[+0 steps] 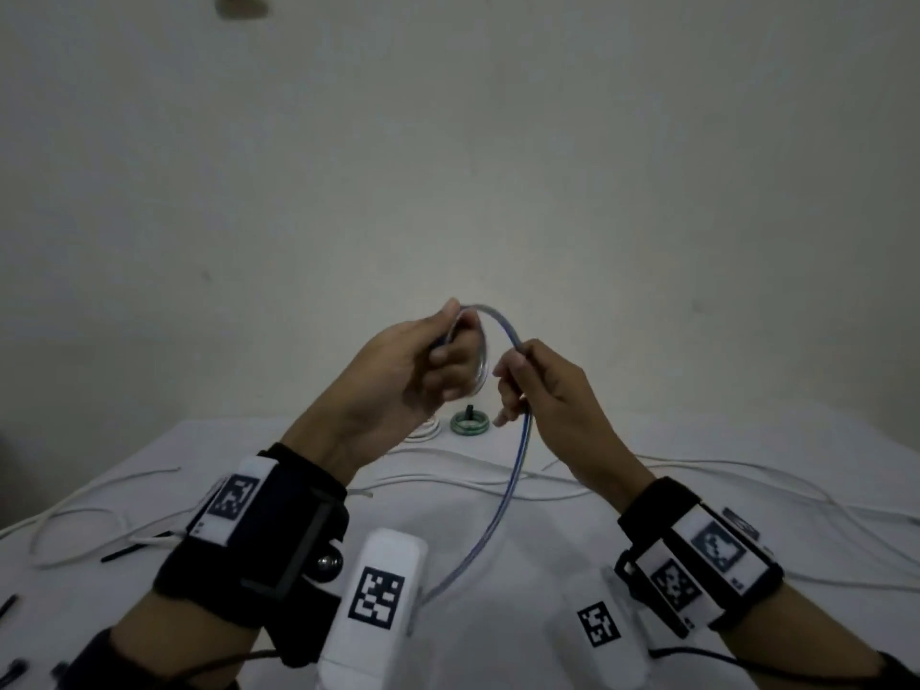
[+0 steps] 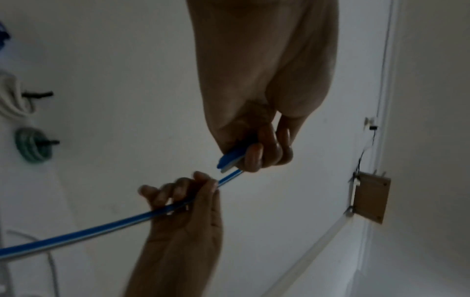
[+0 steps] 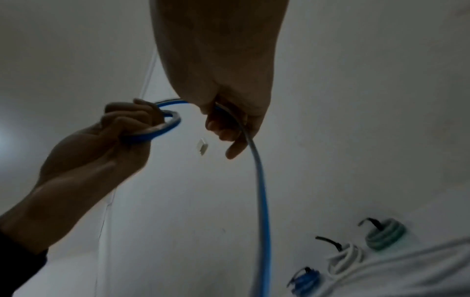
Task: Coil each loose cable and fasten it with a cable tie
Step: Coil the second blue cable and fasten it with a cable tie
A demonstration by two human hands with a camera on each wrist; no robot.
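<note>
A blue cable [image 1: 517,455] rises from the white table [image 1: 498,530] between my two raised hands. My left hand [image 1: 438,358] grips a small coil of it [image 3: 162,128], fingers curled round the loops [image 2: 236,154]. From there the cable arches over to my right hand [image 1: 522,381], which holds the running length [image 3: 244,128] between thumb and curled fingers [image 2: 188,191]. Below that hand the blue cable [image 3: 262,201] hangs down toward the table.
Tied coils lie at the table's far edge: a green one [image 1: 469,421], a white one [image 1: 425,430] and a blue one [image 3: 305,280]. Loose white cables [image 1: 498,483] sprawl across the table. Black cable ties [image 1: 124,552] lie at the left. A wooden box [image 2: 371,198] hangs on the wall.
</note>
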